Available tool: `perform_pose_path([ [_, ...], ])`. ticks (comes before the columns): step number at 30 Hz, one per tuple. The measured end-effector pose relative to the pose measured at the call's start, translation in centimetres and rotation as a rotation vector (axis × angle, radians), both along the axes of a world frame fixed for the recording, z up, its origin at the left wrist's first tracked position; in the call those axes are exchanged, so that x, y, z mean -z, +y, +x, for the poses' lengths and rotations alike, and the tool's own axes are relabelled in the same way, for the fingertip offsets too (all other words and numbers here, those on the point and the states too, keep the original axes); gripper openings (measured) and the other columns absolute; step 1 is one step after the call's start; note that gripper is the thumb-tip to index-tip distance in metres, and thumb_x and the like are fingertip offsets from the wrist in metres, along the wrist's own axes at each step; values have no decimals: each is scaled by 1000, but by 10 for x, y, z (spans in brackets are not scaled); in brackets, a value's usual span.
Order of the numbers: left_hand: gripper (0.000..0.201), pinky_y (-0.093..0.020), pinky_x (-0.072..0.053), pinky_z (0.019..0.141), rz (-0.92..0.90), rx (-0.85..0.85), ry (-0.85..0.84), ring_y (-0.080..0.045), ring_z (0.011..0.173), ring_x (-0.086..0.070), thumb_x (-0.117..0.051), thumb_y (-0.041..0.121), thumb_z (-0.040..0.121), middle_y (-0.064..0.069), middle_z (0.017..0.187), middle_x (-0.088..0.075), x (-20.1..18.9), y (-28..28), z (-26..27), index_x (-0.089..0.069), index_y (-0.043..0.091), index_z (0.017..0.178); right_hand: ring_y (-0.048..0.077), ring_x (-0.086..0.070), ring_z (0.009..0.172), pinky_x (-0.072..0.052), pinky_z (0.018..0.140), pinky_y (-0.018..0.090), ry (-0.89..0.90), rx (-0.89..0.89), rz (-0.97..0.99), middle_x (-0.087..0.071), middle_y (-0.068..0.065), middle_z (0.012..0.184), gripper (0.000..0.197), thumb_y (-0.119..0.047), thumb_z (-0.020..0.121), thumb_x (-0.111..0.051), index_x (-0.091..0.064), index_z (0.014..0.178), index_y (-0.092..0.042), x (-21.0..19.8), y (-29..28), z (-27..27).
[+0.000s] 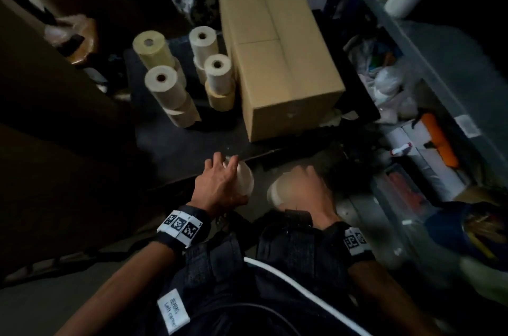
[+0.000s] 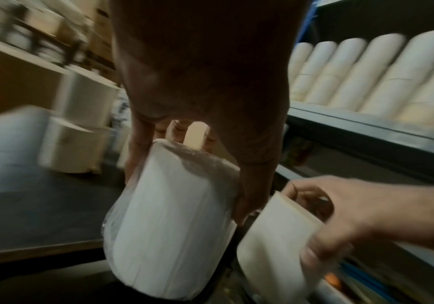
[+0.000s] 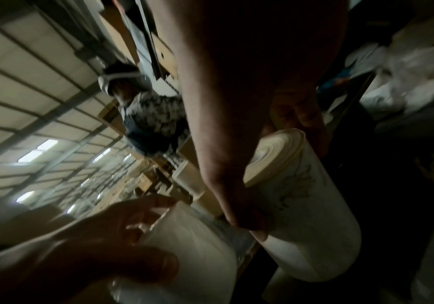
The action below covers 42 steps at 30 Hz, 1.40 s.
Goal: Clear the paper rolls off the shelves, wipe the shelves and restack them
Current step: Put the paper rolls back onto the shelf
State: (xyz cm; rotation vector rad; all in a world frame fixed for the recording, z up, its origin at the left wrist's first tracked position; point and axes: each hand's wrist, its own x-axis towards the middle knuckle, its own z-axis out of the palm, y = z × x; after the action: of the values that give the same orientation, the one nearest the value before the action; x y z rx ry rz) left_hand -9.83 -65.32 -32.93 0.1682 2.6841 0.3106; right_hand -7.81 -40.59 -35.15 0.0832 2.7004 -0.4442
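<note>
Left hand (image 1: 220,181) gripping a plastic-wrapped white roll (image 2: 169,222) from its top end, fingers (image 2: 247,197) curled down the sides; held upright, probably so it can stand on end. Right hand (image 1: 305,187) gripping a cream roll (image 3: 304,209) the same way, thumb on the side, blurred in head view. Both rolls at lower centre of head view, just off the near edge of the dark tabletop (image 1: 192,148). Stacked rolls (image 1: 170,93) standing upright at centre left of it, beside a closed cardboard box (image 1: 277,55), likely parked there to free the shelves. More rolls lying in a row on the shelf (image 2: 366,121) at right of left wrist view, so clearing judged unfinished. Readable writing: only a wrist tag, partly legible, "Left". No brand seen.
</note>
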Motion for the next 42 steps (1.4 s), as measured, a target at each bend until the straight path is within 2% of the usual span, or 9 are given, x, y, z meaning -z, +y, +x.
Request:
perform_pose_path([
  [5, 102, -49, -58, 73, 43, 152, 79, -35, 119, -49, -80, 70, 62, -5, 130, -39, -18, 82, 7, -36, 34, 146, 34, -60, 100, -54, 77, 41, 141, 154, -9, -44, -1, 111, 84, -59, 48, -88, -47, 116, -31, -29, 85, 21],
  [12, 101, -51, -58, 72, 107, 344, 195, -37, 116, -50, -83, 67, 64, -7, 128, -39, -59, 190, -36, -37, 32, 146, 35, -59, 106, -54, 79, 43, 245, 312, 40, -48, 2, 115, 86, -53, 47, -92, -50, 119, -30, -84, 181, 8],
  [16, 103, -55, -58, 80, 155, 398, 258, -39, 118, -50, -84, 66, 62, -9, 128, -41, -84, 245, -88, -36, 32, 147, 36, -59, 111, -55, 87, 46, 296, 374, 68, -51, 5, 123, 88, -52, 52, -92, -53, 127, -28, -110, 219, -25],
  [20, 105, -53, -56, 84, 177, 462, 342, -42, 113, -53, -84, 66, 62, -12, 129, -44, -100, 296, -157, -39, 28, 149, 34, -58, 114, -54, 89, 43, 344, 425, 97, -53, 4, 124, 89, -53, 54, -91, -54, 131, -27, -125, 255, -76],
  [23, 104, -52, -56, 81, 177, 487, 353, -43, 116, -51, -85, 65, 63, -14, 132, -42, -107, 337, -216, -39, 28, 148, 32, -59, 113, -54, 91, 41, 368, 469, 109, -53, 2, 124, 92, -54, 54, -91, -55, 134, -28, -130, 281, -125],
  [27, 104, -56, -54, 86, 218, 489, 347, -44, 123, -49, -86, 64, 67, -15, 135, -41, -113, 385, -293, -37, 29, 151, 33, -62, 109, -55, 90, 42, 367, 520, 119, -54, 3, 118, 87, -54, 52, -94, -56, 126, -29, -138, 313, -193],
  [32, 100, -58, -55, 90, 257, 469, 341, -45, 123, -49, -85, 65, 64, -15, 136, -42, -106, 439, -375, -41, 27, 146, 34, -61, 111, -54, 88, 41, 364, 581, 134, -54, 4, 122, 92, -54, 50, -94, -54, 129, -29, -137, 352, -257],
  [36, 99, -58, -53, 86, 247, 445, 330, -45, 120, -51, -86, 64, 66, -16, 133, -43, -96, 477, -424, -41, 21, 144, 34, -61, 110, -55, 88, 42, 361, 615, 119, -53, 5, 121, 88, -50, 51, -93, -55, 127, -28, -132, 377, -287],
  [42, 101, -54, -54, 85, 281, 429, 312, -45, 122, -50, -82, 61, 73, -19, 138, -42, -67, 525, -476, -36, 20, 153, 32, -60, 112, -54, 91, 41, 330, 641, 101, -55, 5, 122, 88, -50, 53, -95, -57, 128, -24, -115, 409, -314],
])
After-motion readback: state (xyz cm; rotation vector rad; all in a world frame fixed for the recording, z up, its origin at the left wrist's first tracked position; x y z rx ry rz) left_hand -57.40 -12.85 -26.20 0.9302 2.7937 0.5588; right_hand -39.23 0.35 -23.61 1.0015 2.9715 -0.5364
